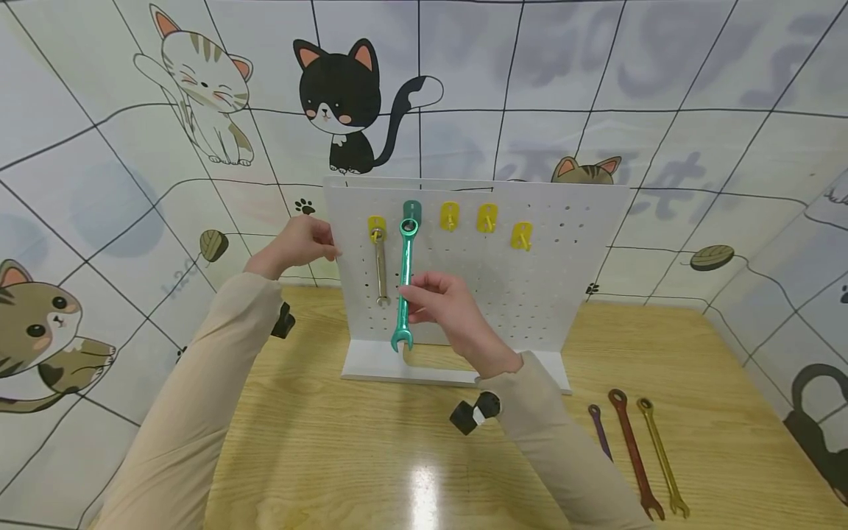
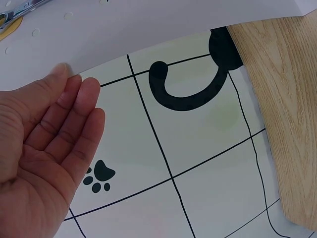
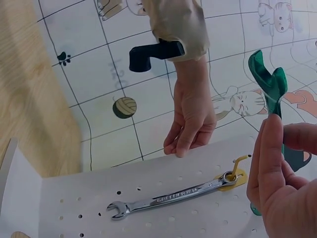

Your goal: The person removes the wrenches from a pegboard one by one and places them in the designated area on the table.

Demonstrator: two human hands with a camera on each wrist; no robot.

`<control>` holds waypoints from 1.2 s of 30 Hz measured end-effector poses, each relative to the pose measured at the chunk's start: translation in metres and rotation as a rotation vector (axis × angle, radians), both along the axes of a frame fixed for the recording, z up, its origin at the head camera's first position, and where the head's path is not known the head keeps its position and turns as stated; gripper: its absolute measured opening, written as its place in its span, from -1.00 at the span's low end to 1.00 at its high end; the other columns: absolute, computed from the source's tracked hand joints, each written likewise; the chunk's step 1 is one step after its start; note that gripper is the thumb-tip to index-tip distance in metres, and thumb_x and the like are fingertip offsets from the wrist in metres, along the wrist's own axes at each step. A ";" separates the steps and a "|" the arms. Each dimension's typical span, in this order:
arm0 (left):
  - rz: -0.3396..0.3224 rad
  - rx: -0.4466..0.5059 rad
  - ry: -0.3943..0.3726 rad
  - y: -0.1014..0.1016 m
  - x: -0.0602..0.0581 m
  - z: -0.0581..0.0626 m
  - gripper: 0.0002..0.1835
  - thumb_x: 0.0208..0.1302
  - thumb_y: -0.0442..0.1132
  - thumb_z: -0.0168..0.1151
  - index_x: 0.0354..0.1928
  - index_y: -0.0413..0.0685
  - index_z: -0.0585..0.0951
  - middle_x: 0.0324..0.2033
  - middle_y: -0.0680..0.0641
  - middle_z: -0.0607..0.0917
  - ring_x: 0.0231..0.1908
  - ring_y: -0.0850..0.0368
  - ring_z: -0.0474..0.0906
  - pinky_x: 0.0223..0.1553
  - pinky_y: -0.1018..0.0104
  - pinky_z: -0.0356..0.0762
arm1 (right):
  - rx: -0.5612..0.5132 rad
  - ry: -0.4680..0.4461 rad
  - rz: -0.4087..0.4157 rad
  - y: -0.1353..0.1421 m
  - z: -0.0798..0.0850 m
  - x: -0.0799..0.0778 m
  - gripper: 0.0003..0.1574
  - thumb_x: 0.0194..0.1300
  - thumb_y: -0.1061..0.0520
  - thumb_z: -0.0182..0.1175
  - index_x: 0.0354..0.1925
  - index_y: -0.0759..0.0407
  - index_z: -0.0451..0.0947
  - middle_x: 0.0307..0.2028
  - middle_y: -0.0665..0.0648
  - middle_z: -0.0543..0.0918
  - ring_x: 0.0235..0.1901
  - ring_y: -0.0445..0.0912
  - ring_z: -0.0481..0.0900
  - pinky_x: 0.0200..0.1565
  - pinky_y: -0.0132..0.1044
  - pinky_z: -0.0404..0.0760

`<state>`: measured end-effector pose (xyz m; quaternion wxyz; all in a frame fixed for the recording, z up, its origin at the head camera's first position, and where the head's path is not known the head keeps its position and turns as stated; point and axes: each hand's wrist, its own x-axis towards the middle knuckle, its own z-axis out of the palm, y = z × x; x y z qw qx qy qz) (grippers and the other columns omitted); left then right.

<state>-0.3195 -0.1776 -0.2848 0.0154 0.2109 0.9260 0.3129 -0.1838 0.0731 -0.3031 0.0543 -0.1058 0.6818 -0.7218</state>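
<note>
My right hand (image 1: 457, 313) pinches a shiny green combination wrench (image 1: 405, 276) by its shaft, in front of the white pegboard (image 1: 523, 294). The wrench stands nearly upright, ring end at the top overlapping a green hook plate (image 1: 412, 209), open jaw end pointing down. With thumb and fingertips, my left hand (image 2: 54, 134) grips the pegboard's left edge. Between the hands a silver wrench (image 3: 173, 197) hangs by its ring from a yellow hook (image 3: 240, 161).
Several yellow hooks (image 1: 486, 218) line the upper board. A purple wrench (image 1: 599, 434), a red wrench (image 1: 636, 456) and a gold wrench (image 1: 662, 456) lie on the wooden table (image 1: 344, 449) at the right. Behind stands a cat-patterned wall (image 1: 477, 147).
</note>
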 end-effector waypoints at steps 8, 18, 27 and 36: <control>0.007 0.001 -0.011 0.000 0.000 0.001 -0.92 0.15 -0.39 0.26 -0.43 -0.30 0.61 -0.53 -0.12 0.66 -0.40 0.00 0.51 -0.37 0.25 0.34 | -0.031 -0.001 -0.005 0.001 0.007 -0.001 -0.92 0.28 0.31 0.14 -0.30 0.37 0.50 -0.49 0.06 0.58 -0.51 -0.16 0.54 -0.34 -0.31 0.58; 0.002 0.001 -0.009 -0.001 0.000 0.001 -0.92 0.15 -0.40 0.26 -0.45 -0.30 0.60 -0.54 -0.12 0.66 -0.36 -0.07 0.53 -0.36 0.24 0.33 | -0.009 0.045 0.029 0.010 0.003 0.013 -0.94 0.27 0.33 0.12 -0.33 0.36 0.48 -0.51 0.07 0.58 -0.54 -0.15 0.56 -0.35 -0.30 0.59; 0.005 -0.001 -0.004 0.000 0.001 0.001 -0.92 0.15 -0.40 0.26 -0.45 -0.30 0.60 -0.53 -0.14 0.67 -0.40 -0.01 0.52 -0.38 0.25 0.33 | -0.004 0.006 0.068 0.016 -0.008 0.027 -0.94 0.26 0.34 0.14 -0.32 0.38 0.47 -0.51 0.06 0.58 -0.54 -0.18 0.56 -0.37 -0.31 0.59; 0.002 -0.006 -0.006 0.000 0.001 0.000 -0.91 0.16 -0.39 0.25 -0.44 -0.30 0.60 -0.52 -0.14 0.67 -0.40 -0.01 0.53 -0.38 0.26 0.33 | 0.007 0.000 0.094 0.020 -0.022 0.036 -0.92 0.26 0.35 0.13 -0.32 0.41 0.46 -0.53 0.05 0.56 -0.55 -0.19 0.53 -0.40 -0.33 0.58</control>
